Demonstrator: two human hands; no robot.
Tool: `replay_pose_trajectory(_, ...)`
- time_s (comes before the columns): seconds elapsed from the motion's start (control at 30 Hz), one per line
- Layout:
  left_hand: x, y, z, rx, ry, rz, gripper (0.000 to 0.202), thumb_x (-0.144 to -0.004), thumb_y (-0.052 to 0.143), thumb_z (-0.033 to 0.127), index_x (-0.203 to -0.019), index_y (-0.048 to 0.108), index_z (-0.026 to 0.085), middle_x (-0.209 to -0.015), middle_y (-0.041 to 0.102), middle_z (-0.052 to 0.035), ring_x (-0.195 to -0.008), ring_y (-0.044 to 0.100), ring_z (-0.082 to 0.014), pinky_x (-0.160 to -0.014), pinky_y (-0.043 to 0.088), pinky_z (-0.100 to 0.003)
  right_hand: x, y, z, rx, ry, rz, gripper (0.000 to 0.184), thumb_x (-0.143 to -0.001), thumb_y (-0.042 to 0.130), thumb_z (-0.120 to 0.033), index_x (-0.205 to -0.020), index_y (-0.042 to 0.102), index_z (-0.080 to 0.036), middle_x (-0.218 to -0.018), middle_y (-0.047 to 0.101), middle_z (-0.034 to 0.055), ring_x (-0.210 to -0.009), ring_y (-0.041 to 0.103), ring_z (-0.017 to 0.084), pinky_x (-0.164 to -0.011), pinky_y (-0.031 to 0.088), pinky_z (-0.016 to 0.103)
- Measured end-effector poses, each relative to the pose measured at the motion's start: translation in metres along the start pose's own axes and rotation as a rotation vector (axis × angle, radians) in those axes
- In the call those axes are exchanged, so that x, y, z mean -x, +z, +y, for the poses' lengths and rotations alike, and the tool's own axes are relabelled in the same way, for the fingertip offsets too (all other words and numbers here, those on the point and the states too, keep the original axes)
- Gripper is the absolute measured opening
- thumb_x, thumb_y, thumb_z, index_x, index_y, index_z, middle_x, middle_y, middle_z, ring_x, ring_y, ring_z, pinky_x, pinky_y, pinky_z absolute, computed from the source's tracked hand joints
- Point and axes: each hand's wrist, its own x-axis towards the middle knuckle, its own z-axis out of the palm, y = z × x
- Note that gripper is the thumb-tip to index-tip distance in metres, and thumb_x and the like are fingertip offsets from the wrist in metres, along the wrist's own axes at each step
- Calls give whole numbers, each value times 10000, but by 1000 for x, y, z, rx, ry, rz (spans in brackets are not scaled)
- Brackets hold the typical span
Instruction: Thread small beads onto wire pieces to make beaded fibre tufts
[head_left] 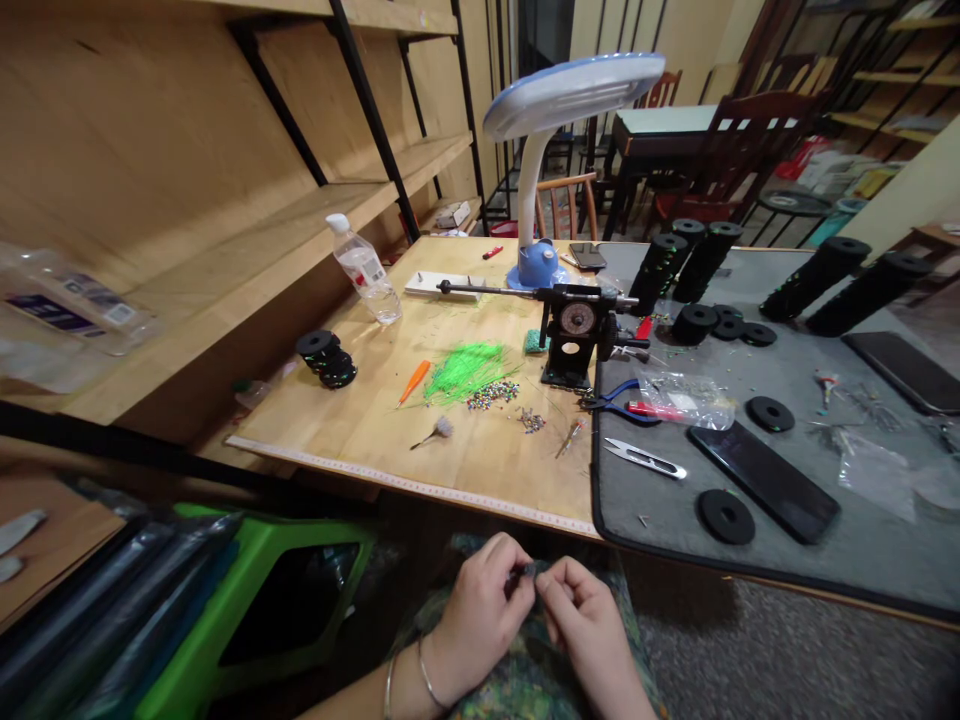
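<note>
My left hand (480, 610) and my right hand (585, 615) meet over my lap, below the front edge of the wooden table (360, 420). Both hands pinch a tiny dark object (529, 572) between their fingertips; it is too small to name. Two thin bangles circle my left wrist. On the table ahead lie a pile of green threads (465, 365), a scatter of small beads (493, 394) and an orange-handled tool (414, 381). A black winding device (574, 335) with a long rod stands at the table's middle.
A grey mat (787, 520) covers the right side, with thread snips (645, 458), blue pliers (611, 400), a phone (765, 480), black discs and black rolls (697, 260). A blue desk lamp (555, 110), a water bottle (364, 270) and wooden shelves stand left. A green stool (247, 600) sits beside me.
</note>
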Motion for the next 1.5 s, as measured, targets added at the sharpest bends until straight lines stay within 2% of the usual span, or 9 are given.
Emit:
replay_pose_trajectory(0.2, 1, -1, 2, -72, 51, -46, 120, -790, 481, 80, -767, 527, 188, -732, 550, -35, -668, 535, -168, -586, 374, -249, -2, -2, 5, 10, -41, -14, 450, -762, 605, -611, -652, 512, -185, -402, 444, -79, -373, 326, 75, -403, 239, 192)
replay_pose_trajectory(0.37, 3, 1, 0, -104, 82, -71, 131, -805, 469, 80, -761, 517, 194, -733, 548, -29, -662, 527, -162, -581, 362, -247, -1, -2, 4, -37, -48, -18, 462, -759, 617, -616, -835, 563, -163, -412, 454, -90, -375, 347, 83, -405, 253, 182)
replay_pose_trajectory(0.53, 3, 1, 2, -93, 77, -83, 131, -797, 471, 81, -739, 511, 191, -719, 535, -22, -650, 510, -156, -579, 351, -246, -3, -1, 2, -89, -54, -4, 448, -736, 650, -607, -751, 544, -172, -399, 419, -98, -372, 319, 65, -392, 222, 169)
replay_pose_trajectory(0.63, 2, 1, 5, -31, 34, -104, 118, -793, 480, 93, -726, 515, 183, -695, 517, -8, -630, 494, -144, -573, 344, -239, -6, -3, 4, -183, -30, -2, 419, -733, 674, -575, -731, 523, -185, -387, 387, -114, -363, 265, 53, -381, 188, 164)
replay_pose_trajectory(0.8, 0, 3, 5, 180, -133, -125, 106, -818, 500, 158, -716, 523, 174, -609, 471, 30, -560, 444, -117, -534, 322, -223, -8, -7, 6, -311, -11, 44, 370, -747, 691, -524, -750, 525, -193, -405, 328, -133, -375, 206, 49, -381, 162, 162)
replay_pose_trajectory(0.97, 0, 6, 2, 282, -190, -132, 114, -823, 508, 194, -714, 523, 166, -594, 463, 35, -547, 424, -110, -519, 320, -217, -8, -7, 2, -294, -22, 56, 398, -720, 708, -542, -738, 517, -194, -469, 285, -131, -402, 185, 50, -386, 138, 165)
replay_pose_trajectory(1.23, -3, 2, 1, 118, -134, -26, 109, -800, 531, 179, -693, 535, 160, -623, 494, 14, -577, 458, -124, -539, 322, -225, 2, -5, -3, -140, 9, -32, 445, -720, 659, -599, -671, 479, -195, -469, 271, -126, -423, 191, 60, -404, 144, 186)
replay_pose_trajectory(1.5, -4, 1, 3, 352, -257, -39, 154, -819, 544, 237, -684, 511, 170, -626, 498, 20, -580, 455, -121, -534, 347, -217, 5, -4, -7, 53, -44, 15, 326, -751, 612, -473, -658, 492, -185, -500, 340, -96, -457, 256, 80, -443, 196, 210)
